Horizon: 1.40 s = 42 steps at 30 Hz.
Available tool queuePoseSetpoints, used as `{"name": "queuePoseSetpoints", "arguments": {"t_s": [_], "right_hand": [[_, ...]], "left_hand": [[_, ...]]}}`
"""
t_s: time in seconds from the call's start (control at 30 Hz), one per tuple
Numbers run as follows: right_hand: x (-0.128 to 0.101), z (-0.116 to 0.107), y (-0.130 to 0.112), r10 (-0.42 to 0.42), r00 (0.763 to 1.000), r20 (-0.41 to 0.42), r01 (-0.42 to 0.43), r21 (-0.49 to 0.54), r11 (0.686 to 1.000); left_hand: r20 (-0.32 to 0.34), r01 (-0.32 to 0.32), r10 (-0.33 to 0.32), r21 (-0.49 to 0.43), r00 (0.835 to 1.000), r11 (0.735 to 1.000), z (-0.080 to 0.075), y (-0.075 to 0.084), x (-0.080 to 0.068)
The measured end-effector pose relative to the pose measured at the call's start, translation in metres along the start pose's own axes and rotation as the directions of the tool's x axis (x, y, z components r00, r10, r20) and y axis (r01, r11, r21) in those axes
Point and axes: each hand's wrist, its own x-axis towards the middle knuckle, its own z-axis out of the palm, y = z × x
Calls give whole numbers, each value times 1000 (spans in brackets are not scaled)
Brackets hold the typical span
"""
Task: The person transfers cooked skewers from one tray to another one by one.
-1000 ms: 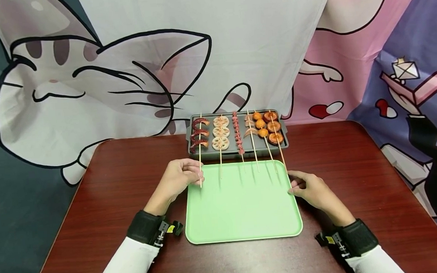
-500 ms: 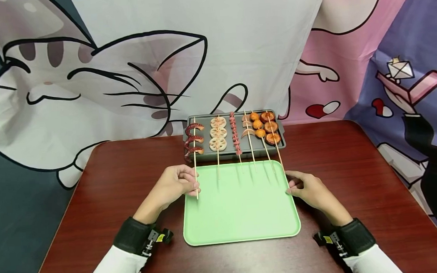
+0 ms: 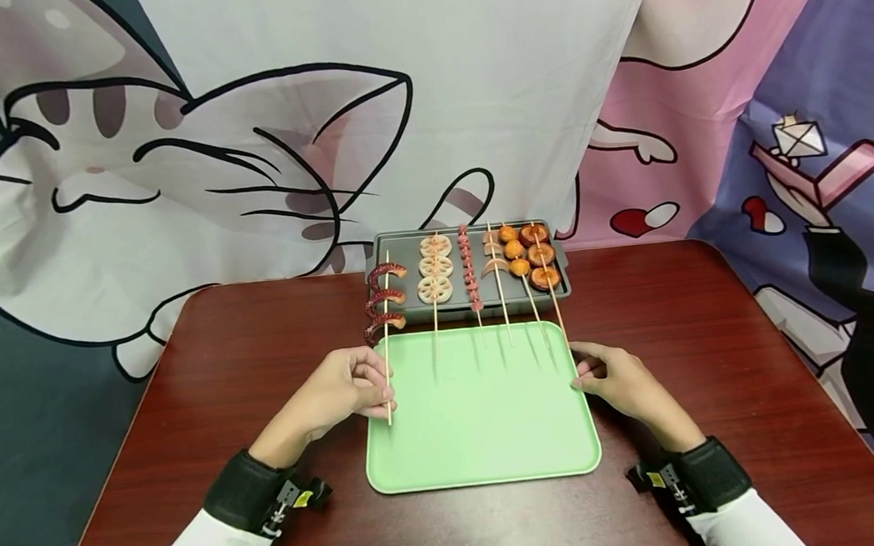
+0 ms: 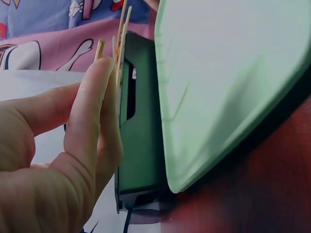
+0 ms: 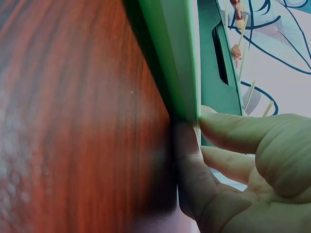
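Observation:
My left hand [image 3: 350,387] pinches the lower stick of a skewer [image 3: 387,296] threaded with dark red, curled tentacle-like pieces. In the head view that skewer stands at the left end of the grey grill box, its stick overlapping the left edge of the light green tray [image 3: 484,420]. Seen from the left wrist, the stick's end [image 4: 100,48] pokes out above the fingertips. At the tray's right edge, my right hand [image 3: 612,377] grips the rim; the right wrist view has thumb and fingers on either side of the tray edge [image 5: 182,63].
Behind the tray sits the grey grill box [image 3: 454,312], bearing lotus root slices [image 3: 434,266], a thin pink meat skewer [image 3: 469,271], orange balls [image 3: 513,250] and brown round slices [image 3: 542,255] on sticks. A cartoon cloth [image 3: 516,93] hangs behind the brown table [image 3: 259,317].
My left hand has drawn the tentacle skewer toward me and slightly left, partly off the grill box. My right hand stays at the tray's edge.

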Motion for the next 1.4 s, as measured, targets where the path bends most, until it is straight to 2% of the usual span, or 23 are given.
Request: {"name": "queuePoseSetpoints", "arguments": {"t_s": [0.27, 0.7, 1.2, 1.4], "right_hand": [[0, -1, 1, -1, 1000, 10, 1, 5, 1000], [0, 1, 2, -4, 1000, 12, 4, 3, 1000], [1, -1, 2, -19, 1000, 5, 19, -3, 1000], [1, -1, 2, -19, 1000, 10, 19, -11, 1000]], "left_hand": [[77, 17, -16, -9, 997, 1000, 7, -10, -11], [115, 43, -40, -28, 993, 999, 20, -20, -30], [94, 91, -81, -104, 992, 990, 37, -35, -45], [95, 96, -86, -104, 992, 990, 40, -37, -52]]}}
